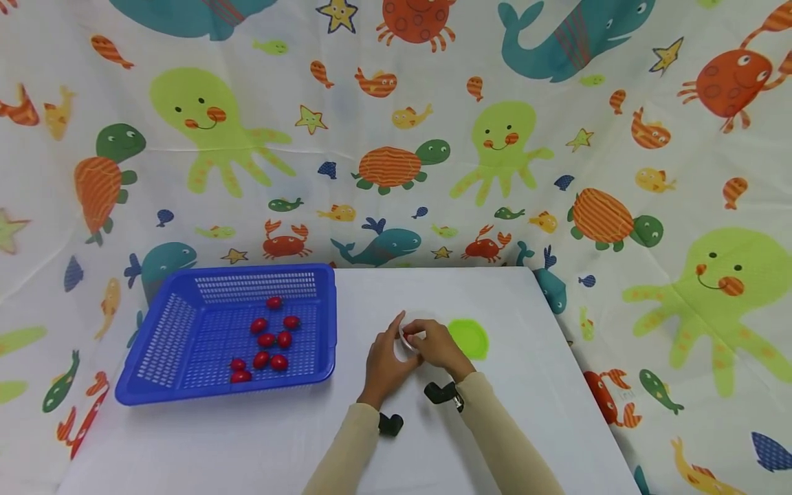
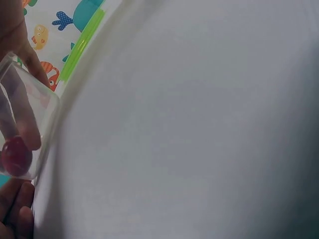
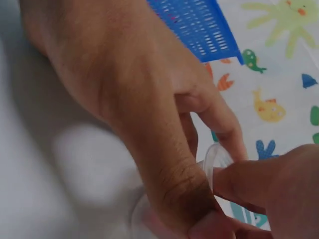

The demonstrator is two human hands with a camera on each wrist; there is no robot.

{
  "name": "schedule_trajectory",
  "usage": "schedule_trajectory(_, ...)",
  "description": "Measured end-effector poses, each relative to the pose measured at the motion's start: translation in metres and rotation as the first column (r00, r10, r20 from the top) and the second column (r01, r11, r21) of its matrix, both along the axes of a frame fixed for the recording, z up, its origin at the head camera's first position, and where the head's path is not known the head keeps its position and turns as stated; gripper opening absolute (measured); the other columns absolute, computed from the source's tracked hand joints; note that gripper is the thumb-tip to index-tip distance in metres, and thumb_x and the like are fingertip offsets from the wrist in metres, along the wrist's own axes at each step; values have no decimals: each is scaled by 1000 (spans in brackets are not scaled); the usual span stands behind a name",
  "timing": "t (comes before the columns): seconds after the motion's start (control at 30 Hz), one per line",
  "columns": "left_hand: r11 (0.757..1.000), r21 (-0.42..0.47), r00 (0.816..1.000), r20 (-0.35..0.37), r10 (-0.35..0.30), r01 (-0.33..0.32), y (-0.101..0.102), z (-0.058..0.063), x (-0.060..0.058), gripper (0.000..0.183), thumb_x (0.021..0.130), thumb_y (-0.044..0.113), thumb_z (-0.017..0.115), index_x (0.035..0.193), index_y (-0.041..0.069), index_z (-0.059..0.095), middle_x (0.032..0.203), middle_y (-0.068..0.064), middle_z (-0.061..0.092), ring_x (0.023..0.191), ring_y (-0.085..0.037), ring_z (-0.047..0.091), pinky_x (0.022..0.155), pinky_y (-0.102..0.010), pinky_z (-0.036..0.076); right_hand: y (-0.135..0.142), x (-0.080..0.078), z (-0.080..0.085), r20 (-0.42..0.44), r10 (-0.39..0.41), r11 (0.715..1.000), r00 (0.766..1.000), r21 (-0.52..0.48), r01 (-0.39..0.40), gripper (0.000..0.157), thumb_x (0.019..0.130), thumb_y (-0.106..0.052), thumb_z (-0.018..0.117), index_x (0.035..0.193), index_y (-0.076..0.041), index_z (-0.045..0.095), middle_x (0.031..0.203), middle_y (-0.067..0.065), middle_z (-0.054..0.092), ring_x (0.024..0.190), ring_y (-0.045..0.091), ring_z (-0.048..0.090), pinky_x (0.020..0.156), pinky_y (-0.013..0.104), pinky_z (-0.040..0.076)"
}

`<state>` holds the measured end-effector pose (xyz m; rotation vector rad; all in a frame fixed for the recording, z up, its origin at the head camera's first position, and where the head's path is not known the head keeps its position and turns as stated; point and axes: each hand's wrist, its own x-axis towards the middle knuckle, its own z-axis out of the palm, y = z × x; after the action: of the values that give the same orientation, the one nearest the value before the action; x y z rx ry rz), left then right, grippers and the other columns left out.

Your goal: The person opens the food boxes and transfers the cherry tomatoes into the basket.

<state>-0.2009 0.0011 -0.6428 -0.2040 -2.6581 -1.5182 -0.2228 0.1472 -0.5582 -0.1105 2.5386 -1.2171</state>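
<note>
My left hand (image 1: 382,368) grips a small clear plastic container (image 2: 48,117) and keeps it tilted above the white table. Fingers of my right hand (image 1: 438,344) reach inside it, at a red cherry tomato (image 2: 16,157) that shows through the clear wall. In the right wrist view the container's rim (image 3: 209,162) stands between the two hands, and the right hand hides much of the container. A round lime-green lid (image 1: 468,338) lies on the table just right of the hands.
Left of the hands stands a blue plastic basket (image 1: 331,330) with several red cherry tomatoes (image 1: 261,359) on its mesh floor. Behind the white table (image 1: 513,412) hangs a cloth (image 1: 396,206) printed with sea animals, which also runs along both sides.
</note>
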Motion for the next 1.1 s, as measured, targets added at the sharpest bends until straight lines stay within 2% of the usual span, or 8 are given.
schedule_trajectory(0.1,1000,-4,1000,-7,1,-1,0,-1,0,100,83,52,87,165,42,32,143,-4,68,123,-25,61,104,-52,50,1,-1,-4,8,-49,994,999,-93,49,22,103,-13,68,125,-13,74,125,7,74,93,22,63,71,32,58)
schedule_trajectory(0.27,1000,3,1000,-4,-1,1,0,-1,0,100,83,55,87,166,40,33,145,-5,67,125,-26,61,106,-55,50,2,0,-6,18,-111,976,994,-186,112,20,99,-14,75,119,-16,75,119,6,74,93,22,67,72,33,61)
schedule_trajectory(0.47,1000,9,1000,12,11,-11,0,-1,1,100,82,60,86,165,44,32,144,-5,67,126,-25,59,105,-54,51,3,3,-4,58,-141,967,988,-204,151,27,96,-12,79,122,-18,78,118,6,75,92,23,67,70,33,64)
schedule_trajectory(0.67,1000,1,1000,22,11,-11,1,0,1,100,82,64,84,165,46,31,146,-5,66,127,-25,59,105,-54,51,5,6,-2,53,-189,959,981,-207,196,30,92,-10,83,120,-18,80,117,4,77,92,22,69,72,32,62)
schedule_trajectory(0.73,1000,-1,1000,23,12,-12,1,0,1,100,82,64,84,165,45,31,145,-5,67,125,-25,59,104,-53,52,5,7,-3,29,-217,955,976,-202,219,29,91,-10,84,119,-20,81,116,3,77,94,22,69,73,32,63)
schedule_trajectory(0.87,1000,-10,999,28,19,-19,1,1,0,100,82,63,84,165,44,32,142,-5,67,120,-24,60,100,-51,53,3,8,-3,-74,-272,950,959,-181,255,30,89,-11,86,116,-22,81,116,0,78,100,22,70,81,36,65)
schedule_trajectory(0.97,1000,-13,999,34,19,-19,2,2,0,100,82,62,85,165,43,32,143,-4,66,119,-24,60,100,-50,53,2,9,3,-155,-295,947,943,-177,268,32,88,-9,87,116,-23,81,116,-1,79,105,24,73,89,42,65)
schedule_trajectory(1.1,1000,-21,999,29,18,-18,2,0,0,100,82,62,84,165,42,33,144,-3,67,120,-24,60,102,-51,53,0,9,11,-202,-311,944,929,-182,276,31,88,-10,86,115,-23,81,116,-2,80,107,24,75,93,45,64)
